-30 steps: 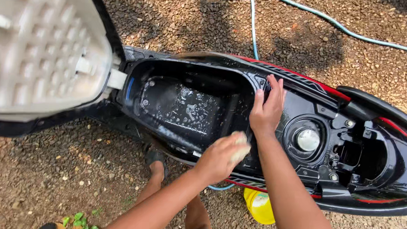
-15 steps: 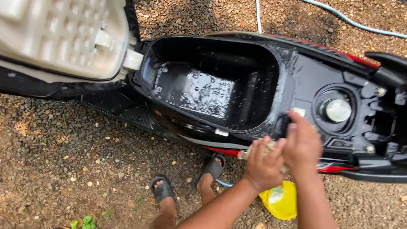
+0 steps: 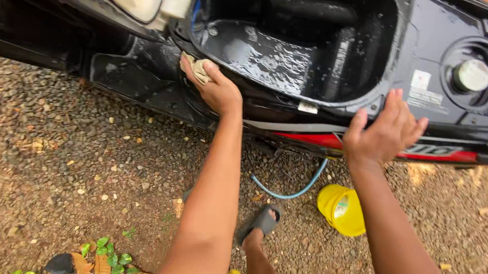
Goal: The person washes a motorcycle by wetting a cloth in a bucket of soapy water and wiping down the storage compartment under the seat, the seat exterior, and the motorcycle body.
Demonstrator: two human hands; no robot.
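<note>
Below you, brown gravel ground (image 3: 81, 164) fills the near part of the scene. A yellow bottle (image 3: 343, 209) lies on its side on the gravel to the right, near the red edge of the bike's side. Just left of it, a pale blue hose (image 3: 291, 190) curves in a loop over the stones. Near the middle you see a dark sandal (image 3: 261, 221) on a foot. At the near left edge, a few small green plants (image 3: 110, 256) grow beside dry brown leaves (image 3: 83, 264). On the far right, a round silver filler cap (image 3: 471, 74) sits in its black recess.
</note>
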